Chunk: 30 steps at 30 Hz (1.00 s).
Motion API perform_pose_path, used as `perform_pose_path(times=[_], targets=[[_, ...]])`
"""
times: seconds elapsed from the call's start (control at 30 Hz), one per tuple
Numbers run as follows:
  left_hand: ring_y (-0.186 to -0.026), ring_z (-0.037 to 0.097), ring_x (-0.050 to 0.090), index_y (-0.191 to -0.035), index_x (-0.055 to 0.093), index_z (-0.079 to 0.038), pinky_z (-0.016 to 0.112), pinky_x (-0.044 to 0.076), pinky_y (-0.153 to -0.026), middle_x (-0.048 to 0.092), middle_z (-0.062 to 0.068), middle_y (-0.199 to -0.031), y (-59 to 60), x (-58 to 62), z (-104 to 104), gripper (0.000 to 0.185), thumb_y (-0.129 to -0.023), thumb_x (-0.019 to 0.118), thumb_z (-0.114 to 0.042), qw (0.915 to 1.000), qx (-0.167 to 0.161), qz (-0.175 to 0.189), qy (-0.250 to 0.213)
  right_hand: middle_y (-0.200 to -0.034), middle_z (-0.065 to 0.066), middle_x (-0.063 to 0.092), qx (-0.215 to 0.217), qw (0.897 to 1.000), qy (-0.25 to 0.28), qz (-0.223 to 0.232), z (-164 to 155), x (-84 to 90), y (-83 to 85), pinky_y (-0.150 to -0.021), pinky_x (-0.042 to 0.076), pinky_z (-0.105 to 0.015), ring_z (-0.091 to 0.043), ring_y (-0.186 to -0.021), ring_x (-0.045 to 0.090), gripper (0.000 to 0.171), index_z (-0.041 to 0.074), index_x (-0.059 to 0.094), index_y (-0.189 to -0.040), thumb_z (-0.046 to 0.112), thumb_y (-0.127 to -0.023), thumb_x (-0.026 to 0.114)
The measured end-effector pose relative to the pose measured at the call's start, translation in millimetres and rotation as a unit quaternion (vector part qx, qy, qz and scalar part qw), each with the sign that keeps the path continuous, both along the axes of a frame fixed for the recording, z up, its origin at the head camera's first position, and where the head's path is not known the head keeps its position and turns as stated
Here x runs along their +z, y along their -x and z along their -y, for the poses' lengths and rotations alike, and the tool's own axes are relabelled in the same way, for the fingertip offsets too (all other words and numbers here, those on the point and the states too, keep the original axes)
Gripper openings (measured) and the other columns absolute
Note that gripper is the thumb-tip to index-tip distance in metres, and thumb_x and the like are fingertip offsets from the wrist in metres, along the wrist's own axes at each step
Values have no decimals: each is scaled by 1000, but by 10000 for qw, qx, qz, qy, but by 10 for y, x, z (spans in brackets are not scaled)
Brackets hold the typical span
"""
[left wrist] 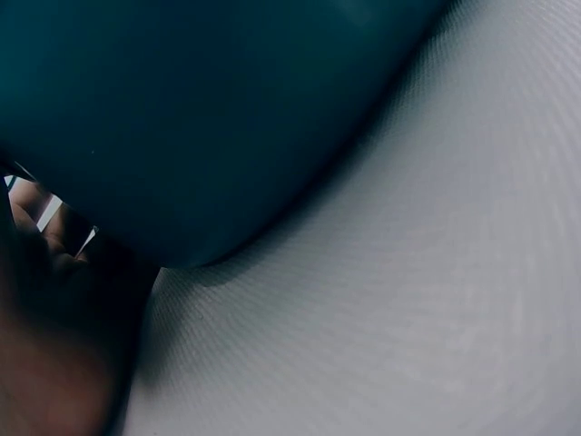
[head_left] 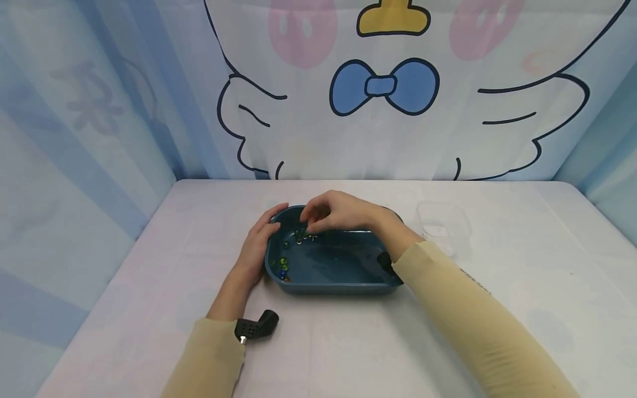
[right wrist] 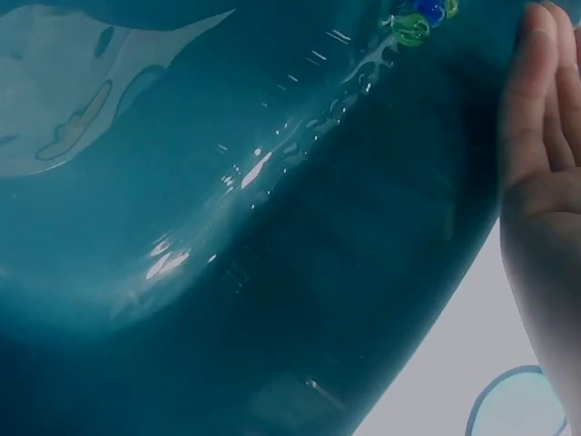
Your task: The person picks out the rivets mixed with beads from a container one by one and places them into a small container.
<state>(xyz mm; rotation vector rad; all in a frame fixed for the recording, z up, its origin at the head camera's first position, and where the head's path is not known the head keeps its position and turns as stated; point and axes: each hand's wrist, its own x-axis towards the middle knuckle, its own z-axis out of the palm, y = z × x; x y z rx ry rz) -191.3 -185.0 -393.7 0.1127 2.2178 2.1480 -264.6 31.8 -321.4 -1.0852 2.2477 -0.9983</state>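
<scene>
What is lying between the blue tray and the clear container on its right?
Only bare tablecloth separates the blue tray from the clear container, seen in the head view.

Both arms reach forward over the worktop from its near edge, each in a tan sleeve that ends at the wrist. The left hand (head_left: 256, 243) lies toward the left of the worktop's middle, palm turned inward, its straight fingers laid flat and pressing sideways; the right wrist view shows those fingers close together and extended. The right hand (head_left: 334, 213) is farther in and angles leftward across the middle, wrist bent down, fingertips (head_left: 309, 228) drawn together and pointing downward. Whether that grip holds anything cannot be told.
</scene>
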Motion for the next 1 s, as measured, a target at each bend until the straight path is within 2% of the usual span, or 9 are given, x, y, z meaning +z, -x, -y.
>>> perform_pose_path(times=[0.3, 0.7, 1.0], targets=[[-145, 18, 29, -153, 44, -22, 42, 21, -118, 35, 0, -158, -4, 0, -1, 49, -105, 34, -19, 10000, 19, -20, 66, -106, -6, 70, 200, 9983, -545, 37, 10, -27, -2, -90, 51, -32, -19, -101, 65, 31, -2, 66, -123, 9, -94, 68], [-146, 18, 27, -153, 44, -21, 43, 18, -119, 35, -1, -159, 0, 9, -3, 50, -105, 33, -19, 10000, 40, -8, 85, -118, -12, 68, 325, 9949, -951, -33, 11, -14, -9, -92, 51, -34, -22, -108, 64, 33, -1, 66, -126, 5, -94, 67], [-146, 19, 27, -152, 45, -21, 42, 18, -119, 36, 0, -158, 3, 0, -3, 50, -104, 34, -18, 10000, 69, -4, 55, -119, -9, 67, 369, 9922, -1188, -12, 14, -58, 7, -93, 50, -34, -20, -107, 63, 34, 1, 65, -128, 4, -94, 66]])
